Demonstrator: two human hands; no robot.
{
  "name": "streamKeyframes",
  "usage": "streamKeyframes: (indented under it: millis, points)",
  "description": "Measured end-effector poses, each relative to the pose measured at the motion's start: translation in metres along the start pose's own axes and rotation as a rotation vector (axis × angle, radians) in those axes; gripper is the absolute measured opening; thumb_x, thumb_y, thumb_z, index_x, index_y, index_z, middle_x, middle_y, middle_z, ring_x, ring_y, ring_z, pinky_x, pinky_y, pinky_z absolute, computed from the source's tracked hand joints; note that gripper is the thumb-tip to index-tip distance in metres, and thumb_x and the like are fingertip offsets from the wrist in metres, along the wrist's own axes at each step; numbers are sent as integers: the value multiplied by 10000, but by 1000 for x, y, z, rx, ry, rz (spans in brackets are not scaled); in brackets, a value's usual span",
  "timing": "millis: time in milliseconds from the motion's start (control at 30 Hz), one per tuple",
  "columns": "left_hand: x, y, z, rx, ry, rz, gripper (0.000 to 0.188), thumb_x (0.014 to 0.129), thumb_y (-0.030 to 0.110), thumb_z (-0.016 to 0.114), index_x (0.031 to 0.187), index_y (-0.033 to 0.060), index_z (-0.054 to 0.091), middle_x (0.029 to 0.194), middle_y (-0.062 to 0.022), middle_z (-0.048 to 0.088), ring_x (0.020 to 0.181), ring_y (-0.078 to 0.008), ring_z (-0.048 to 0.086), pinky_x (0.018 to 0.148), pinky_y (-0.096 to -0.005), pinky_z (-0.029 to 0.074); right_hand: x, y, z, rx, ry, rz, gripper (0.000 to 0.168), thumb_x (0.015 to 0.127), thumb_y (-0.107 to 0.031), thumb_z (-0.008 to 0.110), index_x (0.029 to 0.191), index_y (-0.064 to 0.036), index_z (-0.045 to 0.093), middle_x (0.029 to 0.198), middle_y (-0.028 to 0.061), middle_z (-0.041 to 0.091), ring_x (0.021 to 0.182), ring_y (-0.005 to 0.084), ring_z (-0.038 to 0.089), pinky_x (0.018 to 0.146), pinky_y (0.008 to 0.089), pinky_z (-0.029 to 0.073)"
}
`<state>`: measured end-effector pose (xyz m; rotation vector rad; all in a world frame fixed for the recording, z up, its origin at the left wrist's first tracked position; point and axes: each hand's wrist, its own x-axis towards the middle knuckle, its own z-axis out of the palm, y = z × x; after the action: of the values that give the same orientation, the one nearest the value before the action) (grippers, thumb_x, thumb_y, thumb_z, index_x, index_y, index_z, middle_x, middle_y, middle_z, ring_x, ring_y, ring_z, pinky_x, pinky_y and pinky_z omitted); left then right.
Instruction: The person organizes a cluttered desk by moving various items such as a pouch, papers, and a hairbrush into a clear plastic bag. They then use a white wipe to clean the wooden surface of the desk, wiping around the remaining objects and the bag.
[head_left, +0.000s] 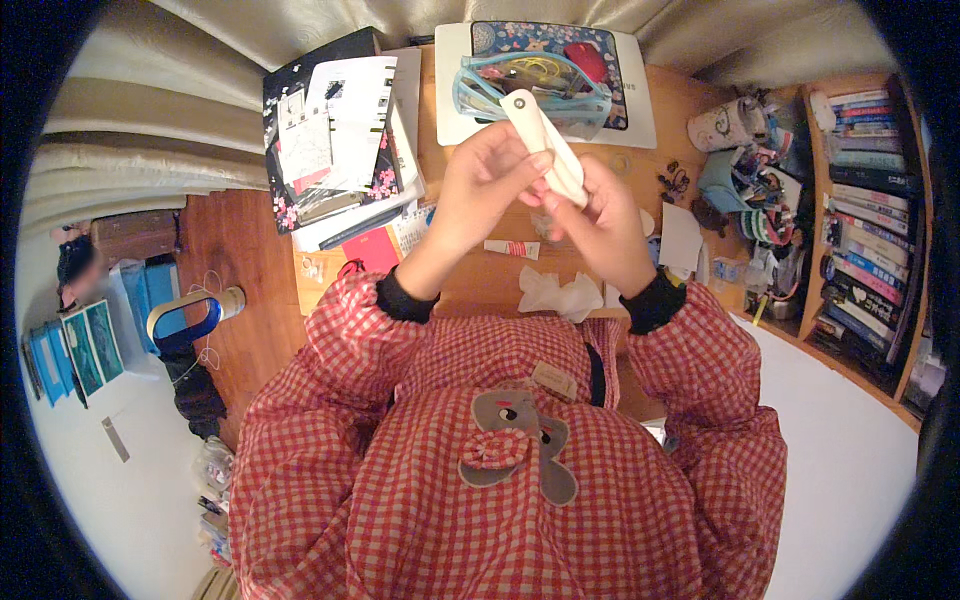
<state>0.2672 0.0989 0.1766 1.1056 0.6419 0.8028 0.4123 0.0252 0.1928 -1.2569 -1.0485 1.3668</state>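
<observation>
Above the wooden desk, both hands are on a slim white folding object (526, 120) with a round dark button near its far end. It appears to have two long parts that spread slightly apart; its exact kind is not plain. My left hand (487, 176) pinches its middle between thumb and fingers. My right hand (611, 217) grips the near end, covering part of it. Just beyond lies a transparent zip pouch (592, 109) with light-blue trim, holding a yellow cord and small items. Below the hands are a small white packet (511, 248) with red print and a crumpled tissue (561, 292).
The pouch rests on a patterned mat (487, 36) over a white laptop (641, 112). Papers (356, 112) and floral folders (281, 214) are stacked at left. On the right stand a decorated pen holder (716, 127), assorted containers and a bookshelf (817, 210) full of books.
</observation>
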Motion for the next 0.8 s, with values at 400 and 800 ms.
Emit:
streamKeyframes:
  millis: [400,800]
  points:
    - [37,-37,-59,-37,361,77,147,916,202,501,837,79,520,555,47,413,429,-47,356,396,-193,311,98,8,-83,-980,46,-297,178,842,-193,548,929,-40,566,748,164,595,676,306,581,590,383,445]
    - [-14,-49,-78,337,345,-89,173,936,206,465,894,57,541,602,62,386,514,-18,339,460,-179,290,156,72,-90,-1255,64,-515,190,781,-131,571,956,-71,611,826,130,635,749,314,607,665,409,483]
